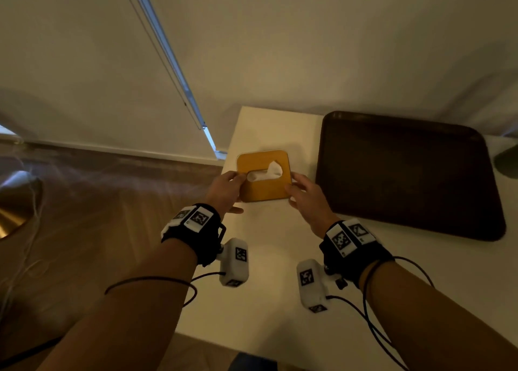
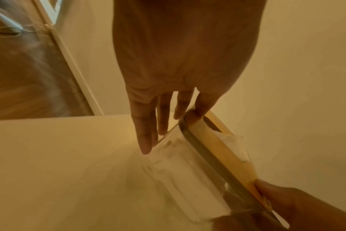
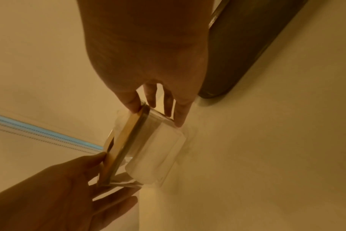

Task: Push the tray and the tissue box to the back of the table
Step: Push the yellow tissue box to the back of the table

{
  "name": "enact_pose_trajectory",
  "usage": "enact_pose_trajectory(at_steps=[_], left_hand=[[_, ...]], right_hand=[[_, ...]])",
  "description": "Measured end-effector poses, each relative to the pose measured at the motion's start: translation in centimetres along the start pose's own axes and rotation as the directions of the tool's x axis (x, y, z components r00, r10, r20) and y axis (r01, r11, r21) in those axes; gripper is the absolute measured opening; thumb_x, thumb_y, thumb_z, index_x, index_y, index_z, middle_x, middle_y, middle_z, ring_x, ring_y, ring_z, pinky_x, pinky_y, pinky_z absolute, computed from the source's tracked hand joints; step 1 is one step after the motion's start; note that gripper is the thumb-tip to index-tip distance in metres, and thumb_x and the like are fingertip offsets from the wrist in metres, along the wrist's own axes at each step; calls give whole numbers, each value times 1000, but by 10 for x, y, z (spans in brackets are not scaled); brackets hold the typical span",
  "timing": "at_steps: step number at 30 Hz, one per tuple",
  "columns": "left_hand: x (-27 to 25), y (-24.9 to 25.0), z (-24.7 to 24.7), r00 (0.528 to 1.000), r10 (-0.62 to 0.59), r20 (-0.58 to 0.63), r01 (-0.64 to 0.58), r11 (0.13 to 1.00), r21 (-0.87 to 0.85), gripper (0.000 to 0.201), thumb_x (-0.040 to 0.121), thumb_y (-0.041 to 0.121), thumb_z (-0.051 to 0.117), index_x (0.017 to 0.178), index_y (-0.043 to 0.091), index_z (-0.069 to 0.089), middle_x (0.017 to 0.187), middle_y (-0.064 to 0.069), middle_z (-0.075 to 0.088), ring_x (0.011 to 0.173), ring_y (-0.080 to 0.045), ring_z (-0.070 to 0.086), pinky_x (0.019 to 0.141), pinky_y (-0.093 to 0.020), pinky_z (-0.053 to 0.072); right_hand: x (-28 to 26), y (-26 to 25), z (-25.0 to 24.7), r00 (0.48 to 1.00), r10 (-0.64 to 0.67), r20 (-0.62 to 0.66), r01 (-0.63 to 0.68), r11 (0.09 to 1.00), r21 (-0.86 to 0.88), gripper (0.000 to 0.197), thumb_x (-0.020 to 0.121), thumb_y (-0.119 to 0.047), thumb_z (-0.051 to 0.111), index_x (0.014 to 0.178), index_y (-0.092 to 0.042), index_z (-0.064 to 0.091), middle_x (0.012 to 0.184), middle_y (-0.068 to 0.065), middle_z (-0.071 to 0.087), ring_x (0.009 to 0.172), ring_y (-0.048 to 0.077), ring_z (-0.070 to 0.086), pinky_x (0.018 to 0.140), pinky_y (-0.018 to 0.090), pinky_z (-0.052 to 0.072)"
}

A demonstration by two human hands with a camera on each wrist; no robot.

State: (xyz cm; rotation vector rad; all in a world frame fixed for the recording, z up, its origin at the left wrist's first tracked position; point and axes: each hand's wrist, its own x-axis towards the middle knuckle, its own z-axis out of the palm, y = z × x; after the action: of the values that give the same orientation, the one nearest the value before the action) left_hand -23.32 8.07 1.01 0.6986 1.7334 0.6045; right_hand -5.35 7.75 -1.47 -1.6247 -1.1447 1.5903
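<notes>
The clear tissue box with an orange lid (image 1: 263, 174) is held on the white counter (image 1: 269, 258) between both hands, left hand (image 1: 224, 191) and right hand (image 1: 308, 199), thumbs on the lid, straight fingers against its sides, beside the dark brown tray (image 1: 406, 174).

Head camera looks steeply down from above the forearms onto the white table (image 1: 269, 272). Each wrist camera looks along its palm from close range, low to the tabletop, both sharing the tissue box (image 2: 223, 157) held between the two hands.

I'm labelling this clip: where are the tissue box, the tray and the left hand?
tissue box (image 1: 259, 163): head view, on its yellow lid.
tray (image 1: 403, 174): head view, on its dark floor.
left hand (image 1: 224, 191): head view, on its back.
</notes>
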Motion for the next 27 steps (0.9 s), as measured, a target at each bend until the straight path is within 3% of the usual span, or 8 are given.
enact_pose_trajectory(at_steps=[7, 13, 20, 27], left_hand=[[68, 59, -10, 999, 3, 40, -5, 999, 46, 42, 94, 39, 45, 128, 15, 56, 125, -11, 59, 110, -34, 63, 76, -47, 60], [106, 83, -15, 999, -8, 42, 7, 1000, 24, 40, 94, 39, 46, 124, 15, 56, 123, -10, 58, 109, -36, 63, 85, -54, 58], [138, 103, -19, 999, -9, 39, 8, 1000, 24, 48, 95, 39, 45, 135, 15, 51, 124, -8, 56, 107, -34, 63, 82, -51, 58], [158, 112, -19, 999, 19, 45, -20, 999, 41, 49, 93, 38, 47, 136, 15, 51, 123, -10, 60, 106, -33, 65, 79, -50, 59]], right_hand=[[75, -41, 1, 999, -2, -36, -1, 998, -69, 44, 91, -30, 50, 135, -21, 51, 124, 7, 60, 115, 25, 57, 102, 47, 47], [120, -63, 6, 999, -6, -52, 0, 993, -122, 44, 91, -30, 52, 134, -19, 52, 123, 9, 62, 114, 26, 59, 101, 49, 48], [162, -79, 8, 999, 9, -44, -16, 986, -165, 47, 87, -31, 53, 133, -20, 54, 120, 11, 65, 112, 26, 60, 101, 49, 48], [177, -82, 7, 998, 9, -62, -18, 990, -143, 47, 84, -36, 52, 129, -24, 56, 121, 10, 65, 113, 26, 60, 101, 49, 48]])
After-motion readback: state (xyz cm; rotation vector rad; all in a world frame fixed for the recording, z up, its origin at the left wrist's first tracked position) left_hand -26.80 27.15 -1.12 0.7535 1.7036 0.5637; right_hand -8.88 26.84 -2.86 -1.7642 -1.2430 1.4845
